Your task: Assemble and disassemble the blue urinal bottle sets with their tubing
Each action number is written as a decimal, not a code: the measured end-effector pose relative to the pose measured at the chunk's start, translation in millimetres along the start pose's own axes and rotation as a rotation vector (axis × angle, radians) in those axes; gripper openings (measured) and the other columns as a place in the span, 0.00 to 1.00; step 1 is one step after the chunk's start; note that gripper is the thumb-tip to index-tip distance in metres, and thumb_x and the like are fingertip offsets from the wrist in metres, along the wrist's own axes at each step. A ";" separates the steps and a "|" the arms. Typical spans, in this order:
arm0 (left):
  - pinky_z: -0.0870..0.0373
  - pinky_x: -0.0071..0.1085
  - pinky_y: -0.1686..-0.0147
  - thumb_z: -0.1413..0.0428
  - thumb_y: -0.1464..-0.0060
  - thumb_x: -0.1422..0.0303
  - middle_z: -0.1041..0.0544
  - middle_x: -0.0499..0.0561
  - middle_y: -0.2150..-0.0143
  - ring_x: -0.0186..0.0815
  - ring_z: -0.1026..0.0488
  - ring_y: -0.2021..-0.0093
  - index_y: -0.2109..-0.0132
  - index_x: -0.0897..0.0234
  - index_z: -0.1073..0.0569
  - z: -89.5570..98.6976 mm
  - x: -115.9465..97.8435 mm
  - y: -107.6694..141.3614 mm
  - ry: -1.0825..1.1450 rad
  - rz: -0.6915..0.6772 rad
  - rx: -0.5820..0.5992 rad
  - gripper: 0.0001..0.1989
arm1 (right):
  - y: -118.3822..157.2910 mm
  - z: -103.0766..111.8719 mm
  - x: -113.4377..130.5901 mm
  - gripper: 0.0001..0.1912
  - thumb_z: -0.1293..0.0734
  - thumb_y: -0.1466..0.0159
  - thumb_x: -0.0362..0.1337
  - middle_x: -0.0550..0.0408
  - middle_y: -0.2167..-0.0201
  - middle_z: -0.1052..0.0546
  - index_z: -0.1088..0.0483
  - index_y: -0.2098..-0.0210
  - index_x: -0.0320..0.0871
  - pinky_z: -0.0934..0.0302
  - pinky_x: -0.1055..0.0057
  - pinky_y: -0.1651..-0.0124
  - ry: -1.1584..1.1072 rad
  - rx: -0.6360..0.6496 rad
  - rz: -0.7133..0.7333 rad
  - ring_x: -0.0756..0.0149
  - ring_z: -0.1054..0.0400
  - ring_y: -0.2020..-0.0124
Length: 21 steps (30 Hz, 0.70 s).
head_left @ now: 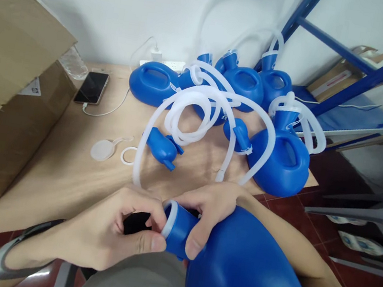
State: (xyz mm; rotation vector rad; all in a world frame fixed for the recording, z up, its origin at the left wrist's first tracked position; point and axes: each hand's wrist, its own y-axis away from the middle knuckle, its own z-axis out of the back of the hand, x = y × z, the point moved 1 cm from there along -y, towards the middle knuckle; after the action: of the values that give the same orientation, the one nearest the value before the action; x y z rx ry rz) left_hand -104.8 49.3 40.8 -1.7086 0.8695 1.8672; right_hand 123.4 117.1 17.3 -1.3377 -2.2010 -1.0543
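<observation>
A large blue plastic bottle [251, 269] lies tilted over the lap, its neck pointing left. My right hand [211, 214] is wrapped round the base of the neck, thumb on the near side. My left hand [119, 229] pinches the rim of the neck, where a white ring [171, 219] sits around the opening; its index finger reaches into the mouth. Beyond the hands on the table are a small blue spouted part [162, 147], a loose white ring [128, 155], a round translucent cap with a strap [102, 150] and coiled white tubing [199, 97].
Several blue bottles [279, 162] with hoses stand at the back and right of the wooden table [55, 151]. A cardboard box [11, 86] is on the left, beside a charging phone [92, 88]. A blue metal shelf [348, 115] stands right.
</observation>
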 end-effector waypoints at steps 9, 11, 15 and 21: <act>0.27 0.31 0.58 0.35 0.39 0.57 0.24 0.47 0.68 0.35 0.27 0.63 0.66 0.62 0.26 -9.5 0.4 -9.4 0.138 0.172 0.023 0.14 | -8.5 5.5 -6.8 0.29 0.15 0.45 0.41 0.59 0.63 0.17 0.25 0.49 0.43 0.21 0.70 0.59 -0.047 -0.006 0.009 0.63 0.17 0.64; 0.29 0.31 0.60 0.33 0.43 0.59 0.25 0.46 0.69 0.34 0.28 0.65 0.67 0.62 0.27 -8.9 3.6 -12.1 0.206 0.192 0.045 0.14 | -8.1 4.5 -6.3 0.30 0.15 0.45 0.41 0.58 0.62 0.17 0.26 0.48 0.42 0.22 0.71 0.60 -0.027 -0.051 0.010 0.64 0.17 0.64; 0.32 0.30 0.61 0.30 0.48 0.62 0.25 0.47 0.69 0.32 0.29 0.66 0.69 0.64 0.26 -3.0 7.9 -18.3 0.275 0.223 0.124 0.14 | -3.4 -0.8 -1.0 0.32 0.15 0.44 0.40 0.60 0.65 0.18 0.26 0.45 0.42 0.23 0.73 0.61 -0.017 -0.080 0.012 0.65 0.17 0.66; 0.33 0.28 0.69 0.31 0.51 0.55 0.32 0.45 0.75 0.30 0.35 0.73 0.75 0.61 0.33 22.6 10.5 -17.1 0.313 0.185 -0.333 0.22 | -11.8 -2.2 0.5 0.44 0.10 0.56 0.42 0.58 0.64 0.16 0.25 0.43 0.40 0.23 0.75 0.59 0.163 0.218 0.115 0.60 0.16 0.60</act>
State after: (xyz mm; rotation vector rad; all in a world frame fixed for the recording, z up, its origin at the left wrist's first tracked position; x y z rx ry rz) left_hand -109.8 76.5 28.6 -2.2367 0.8974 1.9836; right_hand 112.7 112.5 14.2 -1.2206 -2.0281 -0.8245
